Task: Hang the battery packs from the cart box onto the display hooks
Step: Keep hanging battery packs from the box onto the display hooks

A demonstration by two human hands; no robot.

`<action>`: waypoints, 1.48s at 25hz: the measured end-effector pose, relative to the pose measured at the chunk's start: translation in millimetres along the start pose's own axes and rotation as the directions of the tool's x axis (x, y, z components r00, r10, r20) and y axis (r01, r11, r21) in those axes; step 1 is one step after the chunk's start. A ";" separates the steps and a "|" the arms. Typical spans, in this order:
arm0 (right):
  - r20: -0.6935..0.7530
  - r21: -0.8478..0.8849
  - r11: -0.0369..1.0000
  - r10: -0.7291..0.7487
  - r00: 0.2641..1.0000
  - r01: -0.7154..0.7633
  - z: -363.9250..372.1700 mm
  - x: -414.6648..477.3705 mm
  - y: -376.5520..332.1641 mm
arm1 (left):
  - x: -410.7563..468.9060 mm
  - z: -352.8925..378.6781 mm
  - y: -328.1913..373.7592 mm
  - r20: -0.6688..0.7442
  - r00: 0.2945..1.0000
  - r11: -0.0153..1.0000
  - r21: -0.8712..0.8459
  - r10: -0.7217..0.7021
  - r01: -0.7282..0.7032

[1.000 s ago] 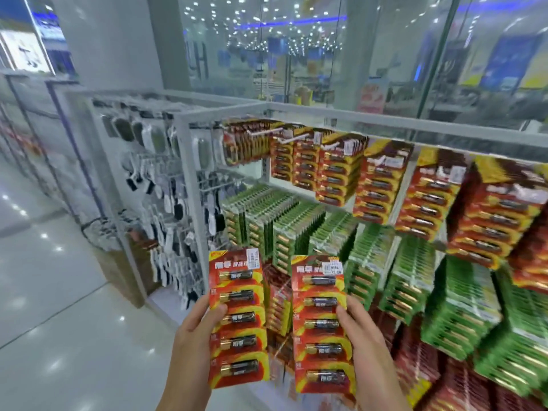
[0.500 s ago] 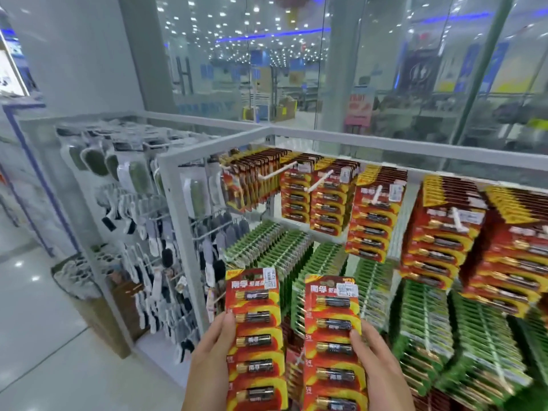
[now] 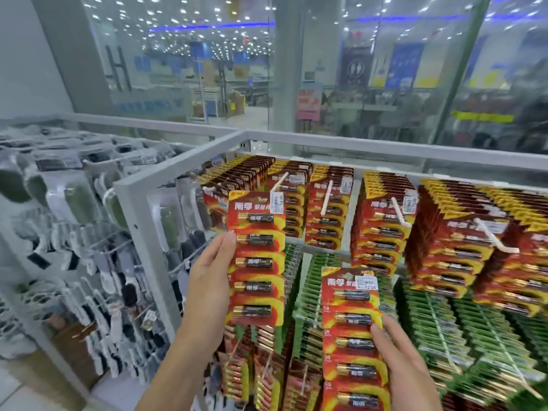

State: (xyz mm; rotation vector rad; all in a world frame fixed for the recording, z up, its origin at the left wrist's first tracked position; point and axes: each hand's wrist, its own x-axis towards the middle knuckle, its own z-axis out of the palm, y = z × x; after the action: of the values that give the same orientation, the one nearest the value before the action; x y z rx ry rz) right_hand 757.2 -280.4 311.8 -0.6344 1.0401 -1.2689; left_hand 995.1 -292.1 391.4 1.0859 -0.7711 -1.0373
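My left hand (image 3: pixel 209 280) grips a red and yellow battery pack (image 3: pixel 256 256) by its left edge, raised in front of the top row, its upper end near a white display hook (image 3: pixel 280 182). Lower and to the right, my right hand (image 3: pixel 406 363) holds a second red battery pack (image 3: pixel 351 336) by its right edge, in front of the green packs. The top row of hooks carries thick stacks of red battery packs (image 3: pixel 382 229). The cart box is out of view.
A white metal frame (image 3: pixel 139 215) bounds the display on the left and top. Left of it hang packaged grey and black goods (image 3: pixel 74 232). Green battery packs (image 3: pixel 439 327) fill the middle rows, more red packs (image 3: pixel 267 369) hang below. Glass wall behind.
My left hand has lifted its pack up toward the top-row hook. My right hand stays low with its pack. The view has tilted up and closer to the display.
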 end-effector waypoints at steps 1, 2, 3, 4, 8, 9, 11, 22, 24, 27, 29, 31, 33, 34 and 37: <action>0.001 0.004 1.000 0.003 1.000 -0.003 0.5 0.4 -0.4 | 5.2 -1.7 -0.1 0.010 1.000 1.000 0.010 -0.013 0.012; -0.011 -0.013 1.000 -0.010 1.000 0.010 0.8 0.2 0.5 | 9.2 -3.6 -0.5 0.017 1.000 1.000 0.019 -0.023 0.023; -0.032 -0.009 1.000 -0.017 0.999 0.017 0.7 -0.2 1.8 | 12.3 -4.4 -0.5 0.024 0.999 0.999 0.028 -0.028 0.028; -0.040 -0.002 1.000 -0.028 0.999 0.027 1.3 -2.3 2.6 | 14.5 -4.8 -0.3 0.030 0.999 0.999 0.031 -0.031 0.030; 0.006 -0.019 0.998 -0.060 0.998 0.060 3.9 -6.6 3.0 | 23.0 -0.5 -4.6 0.056 0.998 0.998 0.068 -0.024 0.020; 0.005 -0.002 0.998 -0.062 0.998 0.062 4.3 -8.3 1.4 | 24.8 2.0 -5.9 0.060 0.998 0.997 0.076 -0.029 0.024; 0.000 0.026 0.996 -0.080 0.997 0.080 2.2 -12.9 -2.5 | 31.9 8.3 -8.5 0.068 0.997 0.995 0.092 -0.048 0.041; -0.068 -0.042 0.952 -0.305 0.950 0.302 17.8 -33.2 -62.4 | 138.9 79.6 -53.0 -0.014 0.999 0.997 0.060 -0.050 0.051; -0.087 -0.052 0.949 -0.314 0.945 0.310 17.1 -30.1 -65.6 | 148.3 82.1 -59.6 -0.032 0.999 0.998 0.042 -0.043 0.044; -0.115 -0.056 0.948 -0.317 0.941 0.313 14.3 -27.1 -65.0 | 154.1 80.3 -66.7 -0.022 1.000 0.999 0.044 -0.015 0.016; -0.136 -0.054 0.950 -0.313 0.940 0.309 14.4 -27.0 -63.8 | 155.0 77.4 -67.5 -0.030 0.999 0.998 0.059 0.021 -0.020; -0.172 -0.055 0.949 -0.315 0.933 0.310 15.2 -27.4 -62.3 | 156.5 73.9 -67.7 -0.035 0.998 0.995 0.085 0.055 -0.052; -0.195 -0.069 0.946 -0.324 0.926 0.316 13.3 -27.4 -60.9 | 157.2 70.4 -67.8 -0.038 0.996 0.992 0.103 0.077 -0.073; -0.204 -0.076 0.946 -0.323 0.924 0.314 14.7 -29.0 -62.1 | 157.7 69.2 -67.9 -0.040 0.996 0.990 0.117 0.086 -0.081; -0.200 -0.107 0.940 -0.340 0.919 0.325 15.3 -26.7 -65.2 | 159.8 66.3 -70.8 -0.037 0.991 0.975 0.186 0.127 -0.118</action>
State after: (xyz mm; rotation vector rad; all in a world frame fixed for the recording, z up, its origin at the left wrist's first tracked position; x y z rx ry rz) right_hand 742.0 -271.9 381.8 -0.7645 1.1944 -1.6322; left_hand 970.9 -471.9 346.2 1.2008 -0.8966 -0.8450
